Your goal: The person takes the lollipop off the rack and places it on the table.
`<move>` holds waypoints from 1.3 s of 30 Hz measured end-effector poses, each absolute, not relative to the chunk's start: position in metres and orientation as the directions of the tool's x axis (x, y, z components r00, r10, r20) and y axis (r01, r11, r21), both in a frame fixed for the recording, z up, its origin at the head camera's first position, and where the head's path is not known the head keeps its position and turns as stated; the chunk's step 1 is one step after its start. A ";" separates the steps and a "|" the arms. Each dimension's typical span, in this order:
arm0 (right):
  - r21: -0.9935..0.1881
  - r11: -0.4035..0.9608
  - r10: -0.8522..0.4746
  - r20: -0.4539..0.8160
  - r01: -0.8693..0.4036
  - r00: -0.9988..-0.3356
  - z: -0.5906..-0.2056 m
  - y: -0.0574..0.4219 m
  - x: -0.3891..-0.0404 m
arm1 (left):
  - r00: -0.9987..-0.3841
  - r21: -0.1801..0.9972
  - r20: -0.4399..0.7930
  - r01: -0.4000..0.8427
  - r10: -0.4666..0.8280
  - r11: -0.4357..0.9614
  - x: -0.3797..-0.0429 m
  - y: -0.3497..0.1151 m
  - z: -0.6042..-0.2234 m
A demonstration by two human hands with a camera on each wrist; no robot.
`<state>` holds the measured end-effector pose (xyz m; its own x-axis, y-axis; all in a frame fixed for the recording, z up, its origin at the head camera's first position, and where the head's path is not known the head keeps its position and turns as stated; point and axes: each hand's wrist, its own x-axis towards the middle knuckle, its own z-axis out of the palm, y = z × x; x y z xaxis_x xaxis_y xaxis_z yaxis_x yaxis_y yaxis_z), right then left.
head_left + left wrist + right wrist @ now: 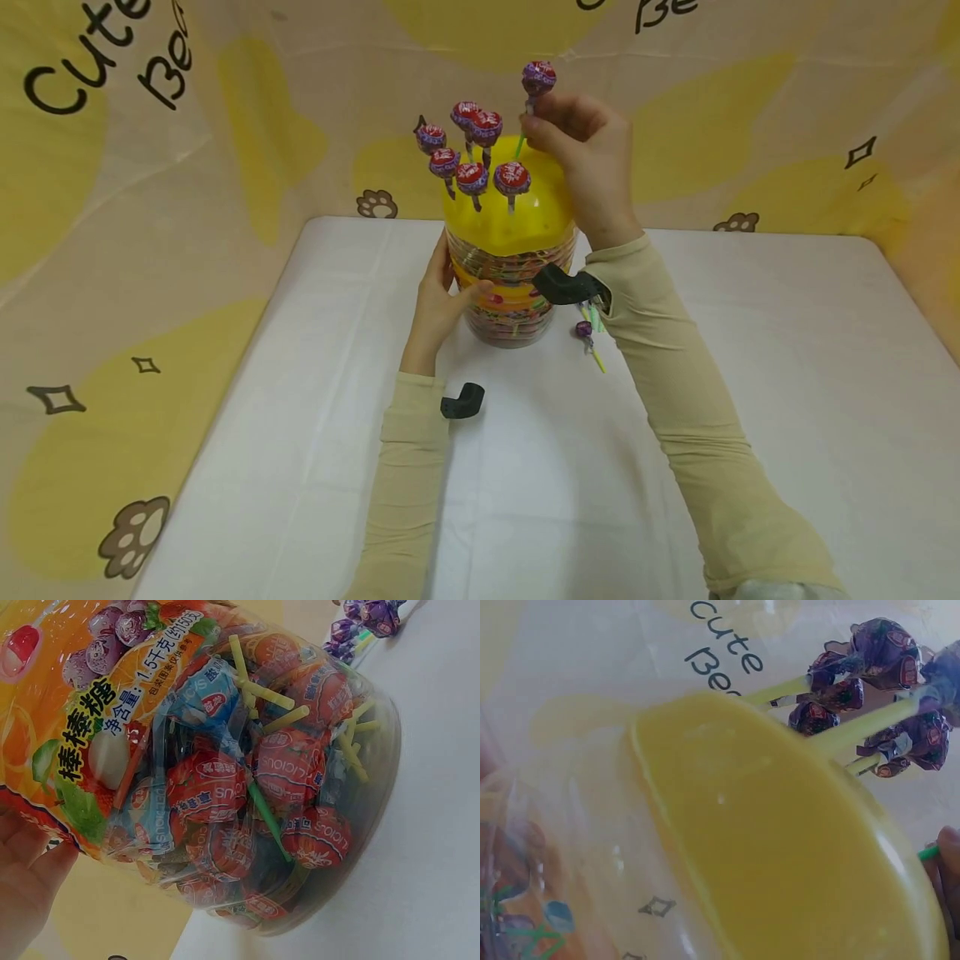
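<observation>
A clear plastic jar [510,332] with a yellow lid [498,233] stands on the table. Several lollipops [472,177] in red and purple wrappers stick up from the lid. My left hand [437,312] grips the jar's left side, thumb across its front. In the left wrist view, wrapped lollipops [206,787] fill the jar below its orange label [75,712]. Above the lid's right side, my right hand [600,162] pinches another lollipop [538,77] by its green stick, just under the wrapped head. The stick's lower end meets the lid in the head view.
Loose lollipops [584,330] lie on the white tabletop [540,467] right of the jar, partly hidden by the right wrist. A yellow and beige printed cloth [697,125] stands behind and along the sides of the table. A dark camera mount [566,285] juts from the right wrist.
</observation>
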<state>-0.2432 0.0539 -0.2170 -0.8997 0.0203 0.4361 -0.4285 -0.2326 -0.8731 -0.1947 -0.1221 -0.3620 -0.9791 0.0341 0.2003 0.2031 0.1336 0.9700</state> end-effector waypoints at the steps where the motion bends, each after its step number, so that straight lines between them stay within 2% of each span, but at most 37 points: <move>1: -0.870 -0.255 0.020 0.432 -0.423 -0.902 -0.217 0.055 -0.243 | -0.979 0.970 0.200 0.203 0.034 0.133 -0.195 -0.122 -0.362; 14: -0.852 -0.363 0.011 0.400 -0.376 -0.916 -0.225 0.072 -0.235 | -0.981 0.971 0.195 0.196 0.023 0.137 -0.195 -0.120 -0.361; 24: -0.824 -0.452 -0.044 0.404 -0.342 -0.914 -0.240 0.091 -0.219 | -0.982 0.973 0.189 0.189 0.018 0.135 -0.197 -0.121 -0.364; 39: -0.859 -0.401 -0.092 0.383 -0.318 -0.919 -0.291 0.121 -0.189 | -0.985 0.976 0.172 0.173 0.017 0.131 -0.195 -0.121 -0.362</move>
